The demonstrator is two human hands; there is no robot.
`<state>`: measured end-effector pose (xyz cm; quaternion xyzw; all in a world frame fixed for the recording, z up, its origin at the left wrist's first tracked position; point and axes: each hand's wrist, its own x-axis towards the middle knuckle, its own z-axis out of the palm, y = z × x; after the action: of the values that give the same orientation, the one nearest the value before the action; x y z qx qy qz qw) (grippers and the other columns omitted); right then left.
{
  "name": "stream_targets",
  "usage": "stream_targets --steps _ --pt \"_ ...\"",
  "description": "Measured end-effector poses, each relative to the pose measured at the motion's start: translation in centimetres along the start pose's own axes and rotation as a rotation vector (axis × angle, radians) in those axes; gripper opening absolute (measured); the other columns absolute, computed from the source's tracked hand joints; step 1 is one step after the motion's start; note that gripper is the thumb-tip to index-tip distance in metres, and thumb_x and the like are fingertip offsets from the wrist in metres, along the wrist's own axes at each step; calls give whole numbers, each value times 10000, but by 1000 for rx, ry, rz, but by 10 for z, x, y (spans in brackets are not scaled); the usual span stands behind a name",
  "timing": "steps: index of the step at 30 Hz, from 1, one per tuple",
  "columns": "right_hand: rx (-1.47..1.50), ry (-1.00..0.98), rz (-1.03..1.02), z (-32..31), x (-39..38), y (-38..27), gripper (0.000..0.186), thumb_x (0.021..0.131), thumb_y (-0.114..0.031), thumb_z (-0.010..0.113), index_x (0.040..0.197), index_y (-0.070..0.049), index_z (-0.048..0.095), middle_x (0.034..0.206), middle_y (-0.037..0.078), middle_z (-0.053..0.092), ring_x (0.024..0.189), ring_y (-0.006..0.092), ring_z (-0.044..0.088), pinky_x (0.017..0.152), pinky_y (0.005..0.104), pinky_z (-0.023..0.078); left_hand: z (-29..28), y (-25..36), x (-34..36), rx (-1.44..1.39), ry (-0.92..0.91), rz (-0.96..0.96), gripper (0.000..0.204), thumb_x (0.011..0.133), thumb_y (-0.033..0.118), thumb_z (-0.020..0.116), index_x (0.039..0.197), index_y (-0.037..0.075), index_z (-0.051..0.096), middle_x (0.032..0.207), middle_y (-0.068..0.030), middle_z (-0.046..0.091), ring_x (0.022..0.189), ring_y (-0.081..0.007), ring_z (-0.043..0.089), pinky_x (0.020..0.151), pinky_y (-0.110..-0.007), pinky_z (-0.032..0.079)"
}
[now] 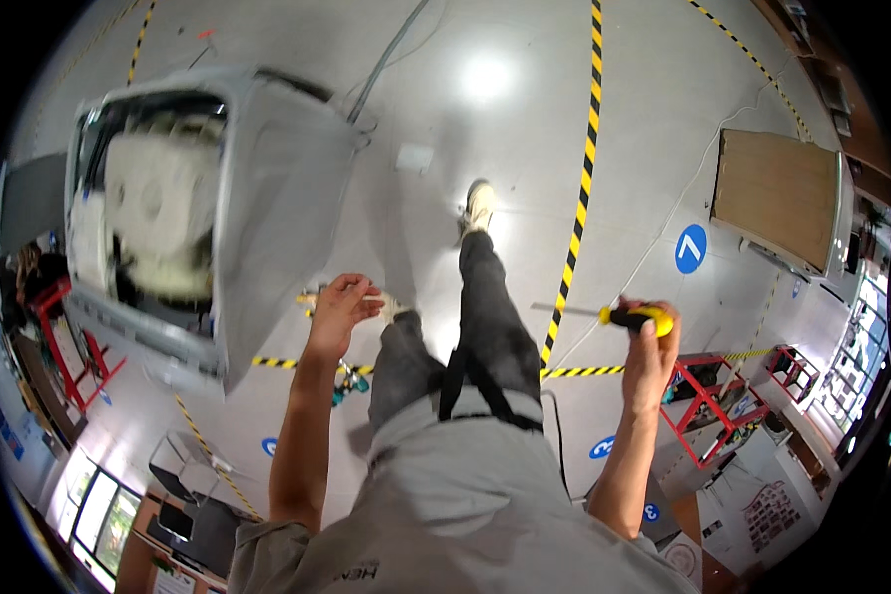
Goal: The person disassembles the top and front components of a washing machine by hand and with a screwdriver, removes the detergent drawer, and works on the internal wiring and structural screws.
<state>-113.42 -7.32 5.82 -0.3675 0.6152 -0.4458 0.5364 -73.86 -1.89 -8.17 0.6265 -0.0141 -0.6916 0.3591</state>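
My right hand (649, 358) grips a screwdriver (639, 319) by its yellow and black handle. Its thin metal shaft points left, across the striped floor tape. On the other side my left hand (341, 315) hangs in the air, fingers loosely bent and a little apart, with nothing visible in it. To its left stands a large grey appliance cabinet (277, 188), its open side showing a pale, rounded plastic part (158, 193) inside. Neither hand touches the cabinet. Below my left hand, a teal tool (350, 382) lies partly hidden by my arm and leg.
Yellow and black tape (586, 168) crosses the grey floor. A cable (688, 193) runs along the right, near a brown-panelled box-shaped unit (774, 196). Red metal frames (708, 421) stand at lower right. A hose (386, 59) lies behind the cabinet, near a flat pale piece (414, 158).
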Motion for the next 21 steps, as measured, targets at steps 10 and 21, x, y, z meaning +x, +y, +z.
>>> stream_targets --steps 10,21 --pt "-1009 -397 430 -34 165 147 234 723 -101 681 895 -3 555 822 181 582 777 370 576 672 413 459 75 -33 425 528 -44 121 257 889 209 584 754 -5 629 673 -25 605 601 -92 532 550 -269 410" --pt "-890 -201 1013 -5 178 271 194 803 -120 642 945 -9 568 763 125 557 674 243 543 612 357 472 86 -118 760 1470 443 435 217 846 210 638 956 25 659 955 -141 646 906 -317 616 793 -408 494"
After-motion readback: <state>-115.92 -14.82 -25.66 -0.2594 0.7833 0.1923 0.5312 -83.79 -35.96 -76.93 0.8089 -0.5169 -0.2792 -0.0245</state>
